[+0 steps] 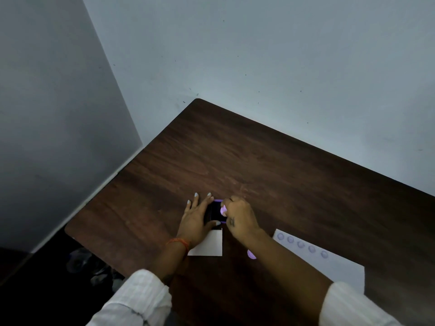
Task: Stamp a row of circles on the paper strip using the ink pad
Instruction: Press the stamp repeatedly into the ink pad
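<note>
Step in hand: re-inking. I judge this from my right hand point(237, 215) being over the ink pad point(215, 214) and not over the paper.

Left hand point(196, 220): flat on the table point(282, 172), fingers spread, the thumb lying along the pad's near edge. It braces the pad and grips nothing.

Right hand: curled, fingertips pinched on the stamp point(223, 210), a small lilac piece held down at the pad's right edge (whether its face is fully seated on the dark ink surface I cannot tell).

Ink pad: dark square in a purple frame, between my two hands, well in from the table's far edge.

Paper strip point(329, 260): toward the table's right near side, well apart from the pad. It carries a row of five pale violet circles running along its far long edge.

White card point(209, 245): just on the near side of the pad, partly under my left wrist. Its purpose is unclear.

Lilac piece point(251, 254): mostly hidden under my right forearm, near the strip's left end. Identity not determinable.

Progress: five circles down, strip not yet full.

Next move calls for: lifting the stamp straight off the pad, carrying it right to the strip, and setting it beside the last circle in line with the row (spacing matched, pressure straight down to avoid smearing).
</note>
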The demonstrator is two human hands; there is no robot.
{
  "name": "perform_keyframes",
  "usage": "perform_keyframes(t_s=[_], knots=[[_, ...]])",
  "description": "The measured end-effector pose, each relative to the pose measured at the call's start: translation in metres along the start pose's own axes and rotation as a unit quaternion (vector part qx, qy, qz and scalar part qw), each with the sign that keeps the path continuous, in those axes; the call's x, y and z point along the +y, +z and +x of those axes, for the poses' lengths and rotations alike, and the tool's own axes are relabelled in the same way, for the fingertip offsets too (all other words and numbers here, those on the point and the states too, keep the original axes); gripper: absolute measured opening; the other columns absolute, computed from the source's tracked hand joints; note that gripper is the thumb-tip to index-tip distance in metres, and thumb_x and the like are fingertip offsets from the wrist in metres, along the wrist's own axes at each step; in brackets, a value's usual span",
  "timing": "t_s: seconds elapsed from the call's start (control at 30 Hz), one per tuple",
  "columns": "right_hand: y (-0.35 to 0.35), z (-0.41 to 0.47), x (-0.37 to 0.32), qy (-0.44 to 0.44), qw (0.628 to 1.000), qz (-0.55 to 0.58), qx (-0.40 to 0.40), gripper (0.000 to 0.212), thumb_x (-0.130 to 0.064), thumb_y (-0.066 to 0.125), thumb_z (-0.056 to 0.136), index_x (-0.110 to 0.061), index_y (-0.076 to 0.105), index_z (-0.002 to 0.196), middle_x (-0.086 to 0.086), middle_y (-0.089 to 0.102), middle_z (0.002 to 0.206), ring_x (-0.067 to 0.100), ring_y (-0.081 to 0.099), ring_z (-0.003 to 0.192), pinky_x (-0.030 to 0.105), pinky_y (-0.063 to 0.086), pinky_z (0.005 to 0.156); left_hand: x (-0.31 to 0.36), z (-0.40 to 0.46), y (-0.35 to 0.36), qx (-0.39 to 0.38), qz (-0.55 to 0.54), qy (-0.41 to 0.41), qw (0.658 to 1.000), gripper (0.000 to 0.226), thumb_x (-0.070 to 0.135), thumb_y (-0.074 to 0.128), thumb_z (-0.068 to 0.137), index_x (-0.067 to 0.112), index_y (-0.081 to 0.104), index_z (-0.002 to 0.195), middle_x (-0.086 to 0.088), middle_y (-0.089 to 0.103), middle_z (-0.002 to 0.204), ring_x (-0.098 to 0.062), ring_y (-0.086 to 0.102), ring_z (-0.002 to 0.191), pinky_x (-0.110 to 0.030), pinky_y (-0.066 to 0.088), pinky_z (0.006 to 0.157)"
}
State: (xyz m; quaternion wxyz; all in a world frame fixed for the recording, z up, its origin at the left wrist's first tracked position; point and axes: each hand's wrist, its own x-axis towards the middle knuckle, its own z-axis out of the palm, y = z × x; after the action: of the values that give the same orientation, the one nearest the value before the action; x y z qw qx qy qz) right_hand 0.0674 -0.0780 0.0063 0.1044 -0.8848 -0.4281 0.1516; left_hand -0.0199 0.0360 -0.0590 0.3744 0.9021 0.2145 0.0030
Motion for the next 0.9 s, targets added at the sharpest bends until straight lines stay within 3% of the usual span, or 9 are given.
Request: perform_keyframes(t_s=[0.17, 0.4, 0.6, 0.73, 0.9], knots=[[-0.001, 0.003, 0.011, -0.093, 0.992, -0.073, -0.040, 0.035, -0.002, 0.053, 0.086, -0.004, 0.050, 0.121, 0.017, 0.052, 0.126, 0.029, 0.048, 0.116, 0.037, 0.044, 0.095, 0.001, -0.001, -0.001, -0.004, 0.002, -0.001, 1.000, 0.069, 0.034, 0.060, 0.086, 0.021, 0.025, 0.144, 0.000, 0.018, 0.158, -0.026, -0.001, 0.147, -0.039, -0.004, 0.119], [-0.014, 0.009, 0.013, -0.004, 0.998, 0.060, -0.008, 0.024, -0.004, 0.048, 0.088, 0.000, 0.066, 0.104, 0.020, 0.064, 0.108, 0.032, 0.060, 0.099, 0.035, 0.047, 0.084, 0.004, -0.001, -0.003, -0.006, -0.007, -0.009, 1.000, 0.069, 0.031, 0.060, 0.087, 0.020, 0.024, 0.145, 0.000, 0.017, 0.158, -0.024, -0.002, 0.147, -0.039, -0.004, 0.119], [-0.005, 0.006, 0.018, -0.014, 0.999, -0.032, -0.022, 0.032, -0.008, 0.058, 0.086, -0.006, 0.053, 0.117, 0.014, 0.056, 0.120, 0.028, 0.051, 0.112, 0.037, 0.046, 0.094, 0.002, 0.000, -0.001, -0.003, -0.004, -0.010, 1.000, 0.069, 0.032, 0.060, 0.087, 0.020, 0.025, 0.144, 0.000, 0.018, 0.158, -0.025, -0.001, 0.147, -0.040, -0.004, 0.119], [-0.009, 0.015, 0.018, 0.006, 0.999, -0.033, -0.029, 0.025, -0.008, 0.054, 0.089, -0.006, 0.056, 0.114, 0.016, 0.059, 0.117, 0.028, 0.055, 0.106, 0.035, 0.047, 0.088, 0.002, 0.001, -0.001, -0.004, -0.002, -0.012, 1.000, 0.070, 0.033, 0.060, 0.086, 0.021, 0.024, 0.144, 0.000, 0.018, 0.158, -0.025, -0.002, 0.147, -0.040, -0.004, 0.119], [-0.006, 0.012, 0.021, -0.058, 0.993, -0.089, -0.052, 0.038, -0.006, 0.056, 0.086, -0.004, 0.047, 0.123, 0.017, 0.053, 0.124, 0.030, 0.049, 0.113, 0.037, 0.044, 0.093, 0.002, 0.000, -0.001, -0.001, -0.007, -0.011, 1.000, 0.070, 0.033, 0.061, 0.086, 0.020, 0.024, 0.144, 0.000, 0.018, 0.158, -0.025, 0.000, 0.147, -0.040, -0.004, 0.119]])
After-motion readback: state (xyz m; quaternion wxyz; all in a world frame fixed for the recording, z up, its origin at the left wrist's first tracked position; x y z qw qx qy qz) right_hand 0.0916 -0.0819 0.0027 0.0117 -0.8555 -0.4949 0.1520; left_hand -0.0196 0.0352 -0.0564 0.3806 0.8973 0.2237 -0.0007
